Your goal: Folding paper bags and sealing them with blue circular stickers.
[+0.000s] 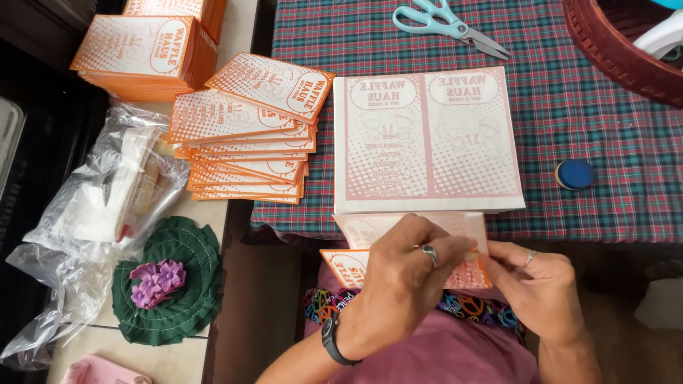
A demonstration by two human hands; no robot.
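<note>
**Paper bag pinched in both hands at the bench edge**

A slip or a crooked crease is the likeliest fault here: the orange-and-white paper bag (370, 264) is held in the air over the lap, unsupported by the bench, so thin paper could buckle or tear if the 2 hands pull unevenly. The edge being worked is hidden under the fingers, so a misaligned fold would probably go unseen until the hands part.

The left hand (402, 281), with a ring and a black wristwatch (333, 343), is curled nearly closed over the bag, fingertips pressed down on the paper at its right end. The right hand (541, 284), also ringed, is closed in a pinch on that same end; what lies between its fingertips cannot be made out.

Just beyond, a stack of flat printed sheets (427, 139) lies on the plaid-covered bench (605, 114), its near edge touching the bag's top. A small blue round lid (575, 173) sits to the right, well apart. To the left, a fanned pile of finished orange bags (245, 153) rests, with a neater pile (146, 53) behind. Farthest off, teal-handled scissors (448, 25) lie on the cloth.
</note>
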